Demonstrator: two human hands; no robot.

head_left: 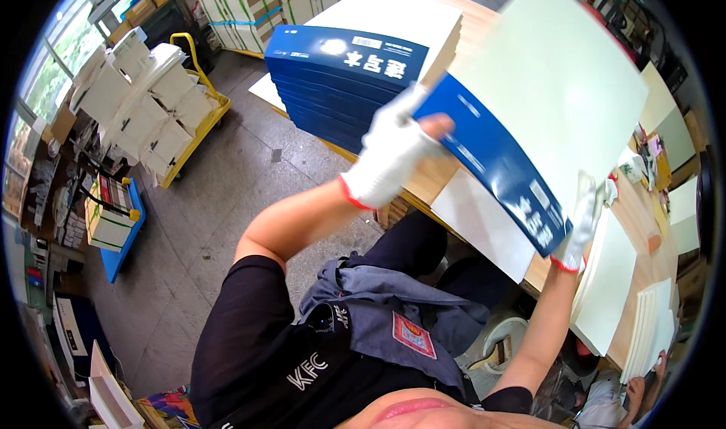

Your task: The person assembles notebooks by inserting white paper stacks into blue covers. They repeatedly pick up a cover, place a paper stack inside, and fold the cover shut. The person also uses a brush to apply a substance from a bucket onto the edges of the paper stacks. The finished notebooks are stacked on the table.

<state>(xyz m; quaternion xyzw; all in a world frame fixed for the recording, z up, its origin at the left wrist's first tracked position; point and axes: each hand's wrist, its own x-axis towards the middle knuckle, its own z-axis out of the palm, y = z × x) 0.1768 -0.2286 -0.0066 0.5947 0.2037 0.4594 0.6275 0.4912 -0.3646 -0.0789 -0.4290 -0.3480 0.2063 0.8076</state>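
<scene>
I hold a large paper pad (pixel 552 74) with a white face and a glossy blue printed band along its near edge. It is tilted up above the table. My left hand (pixel 397 149), in a white glove with a bare thumb, is closed on the band's left end. My right hand (pixel 582 221), gloved too, grips the right corner, with its fingers along the side. Just beyond my left hand stands a tall stack of pads (pixel 333 81) with the same blue bands. Below the held pad, a white sheet or board (pixel 484 221) lies on the wooden table (pixel 435 176).
More white stacks (pixel 609 278) lie to the right, where another person's hands (pixel 643 391) touch a pile of boards (pixel 646 327). On the left stand a yellow trolley (pixel 197 145) heaped with white bundles and a blue trolley (pixel 125 232). Strapped packs (pixel 242 13) stand behind.
</scene>
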